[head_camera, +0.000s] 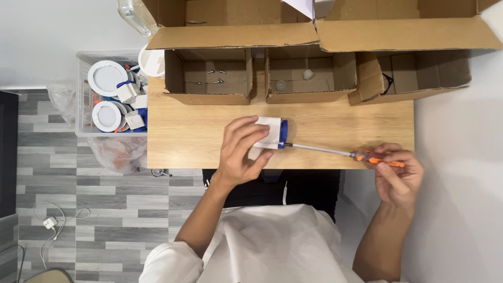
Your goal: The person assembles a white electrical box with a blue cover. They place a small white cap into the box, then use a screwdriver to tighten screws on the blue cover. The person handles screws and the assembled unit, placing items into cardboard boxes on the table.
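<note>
My left hand (240,152) grips a small white box-shaped part with a blue end (272,132), holding it down on the wooden table (183,131). My right hand (399,173) holds the orange handle of a long screwdriver (335,152) near the table's right front corner. The screwdriver's metal shaft runs left, and its tip meets the blue end of the white part.
Three open cardboard boxes stand along the table's far edge: the left one (208,76) holds a few screws, the middle one (306,76) small pale parts, the right one (408,76) a dark item. A clear bin (112,94) of round white lamps sits left of the table.
</note>
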